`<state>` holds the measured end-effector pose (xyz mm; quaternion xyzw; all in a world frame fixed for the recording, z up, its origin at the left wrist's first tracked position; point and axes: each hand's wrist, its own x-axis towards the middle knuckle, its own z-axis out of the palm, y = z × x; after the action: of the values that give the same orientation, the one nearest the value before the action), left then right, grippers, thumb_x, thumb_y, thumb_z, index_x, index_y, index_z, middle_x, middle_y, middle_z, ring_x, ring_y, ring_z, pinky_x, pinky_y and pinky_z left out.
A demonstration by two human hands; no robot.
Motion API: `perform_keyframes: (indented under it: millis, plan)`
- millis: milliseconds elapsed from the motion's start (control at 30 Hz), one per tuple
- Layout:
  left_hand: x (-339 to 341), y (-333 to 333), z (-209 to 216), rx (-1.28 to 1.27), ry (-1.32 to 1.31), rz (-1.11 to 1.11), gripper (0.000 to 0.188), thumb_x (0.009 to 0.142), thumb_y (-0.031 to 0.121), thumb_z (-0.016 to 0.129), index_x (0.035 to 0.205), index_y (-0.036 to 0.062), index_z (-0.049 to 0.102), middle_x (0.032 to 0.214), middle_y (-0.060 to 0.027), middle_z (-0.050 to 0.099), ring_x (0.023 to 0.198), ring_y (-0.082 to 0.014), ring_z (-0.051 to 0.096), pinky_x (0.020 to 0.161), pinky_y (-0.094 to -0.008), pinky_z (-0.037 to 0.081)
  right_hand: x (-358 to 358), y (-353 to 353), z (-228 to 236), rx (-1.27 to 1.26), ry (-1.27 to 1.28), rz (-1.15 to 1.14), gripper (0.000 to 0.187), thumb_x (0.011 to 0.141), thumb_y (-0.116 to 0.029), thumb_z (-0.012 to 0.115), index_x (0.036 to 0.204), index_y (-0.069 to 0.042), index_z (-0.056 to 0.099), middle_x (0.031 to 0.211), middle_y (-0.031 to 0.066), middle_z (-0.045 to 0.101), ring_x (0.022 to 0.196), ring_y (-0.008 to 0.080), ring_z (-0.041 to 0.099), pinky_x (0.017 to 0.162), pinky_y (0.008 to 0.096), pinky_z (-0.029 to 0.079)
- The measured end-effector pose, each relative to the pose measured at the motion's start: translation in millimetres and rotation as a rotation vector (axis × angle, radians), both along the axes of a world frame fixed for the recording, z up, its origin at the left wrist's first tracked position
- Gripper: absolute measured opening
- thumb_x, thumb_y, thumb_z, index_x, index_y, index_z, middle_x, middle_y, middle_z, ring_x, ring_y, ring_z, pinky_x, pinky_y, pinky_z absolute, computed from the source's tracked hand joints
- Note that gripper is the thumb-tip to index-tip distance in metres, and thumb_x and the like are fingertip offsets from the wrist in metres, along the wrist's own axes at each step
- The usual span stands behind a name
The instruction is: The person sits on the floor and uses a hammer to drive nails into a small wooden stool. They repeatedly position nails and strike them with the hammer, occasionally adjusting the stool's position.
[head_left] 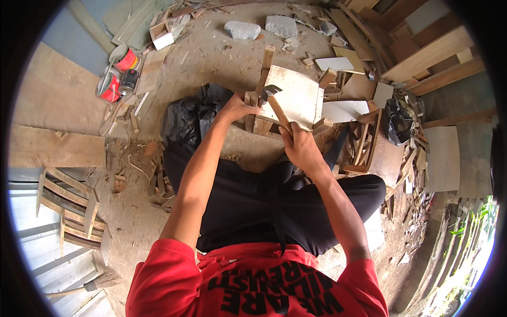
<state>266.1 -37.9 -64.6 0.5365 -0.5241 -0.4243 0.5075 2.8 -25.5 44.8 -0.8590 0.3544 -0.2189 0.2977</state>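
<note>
Down at the centre of the view, between the person's knees, a claw hammer (274, 103) is at work: its dark head sits right at the top of a short upright wooden piece (252, 108), claw turned toward the wood. The right hand (300, 148) is clenched round the lower end of the hammer's wooden handle, which slants up and left from the fist. The left hand (237, 107) is clamped on the upright wood just beside the hammer head, steadying it. Behind both stands a pale square board (296, 98), seemingly joined to the same small frame of sticks, with a thin slat (265, 66) rising past its top edge.

By the look of it this is the prying or tapping stage on that joint; whether a nail is under the claw is too small to tell. The next move calls for a firm brace from the left hand and a controlled lever or stroke from the right, fingers kept clear of the head.

Further out: a black plastic bag (190, 113) lies just left of the work, offcuts litter the dirt floor (222, 53), two grey stone blocks (261, 27) sit beyond, red paint cans (119, 74) stand far left, and stacked planks (422, 58) crowd the right.
</note>
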Motion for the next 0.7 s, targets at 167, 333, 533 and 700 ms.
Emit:
perform_keyframes:
  millis: [167,333,533,700]
  plan:
    - [-2,5,3,-0.014,-0.005,-0.041,0.027,0.072,0.008,0.082,0.097,0.0047,0.071,0.092,-0.0012,0.072,0.087,-0.0122,0.065,0.083,-0.0301,0.051,8,10,11,0.086,-0.063,-0.131,0.024,0.099,-0.018,0.057,0.098,0.005,0.048,0.073,0.0352,0.061,0.073,0.0549,0.060,0.063,0.0570,0.048]
    - [0,3,5,-0.004,-0.103,-0.054,0.026,0.073,0.004,0.079,0.098,0.0049,0.069,0.091,-0.0015,0.072,0.087,-0.0122,0.064,0.082,-0.0311,0.051,6,3,-4,0.057,-0.036,-0.078,0.025,0.100,-0.019,0.056,0.100,0.004,0.047,0.069,0.0331,0.060,0.070,0.0544,0.060,0.058,0.0561,0.046]
    - [7,1,-12,-0.013,-0.116,-0.047,0.023,0.074,0.004,0.079,0.095,0.0049,0.069,0.089,-0.0006,0.070,0.085,-0.0119,0.064,0.080,-0.0302,0.051,14,9,7,0.113,-0.110,-0.108,0.022,0.099,-0.016,0.056,0.099,0.004,0.047,0.067,0.0315,0.060,0.068,0.0538,0.060,0.056,0.0554,0.045]
    - [4,0,-4,-0.010,-0.064,-0.076,0.022,0.075,0.005,0.078,0.095,0.0051,0.069,0.088,-0.0001,0.070,0.084,-0.0114,0.063,0.080,-0.0303,0.050,7,-1,13,-0.018,-0.022,-0.025,0.019,0.097,-0.012,0.056,0.097,0.004,0.045,0.067,0.0330,0.059,0.068,0.0546,0.059,0.058,0.0568,0.047]
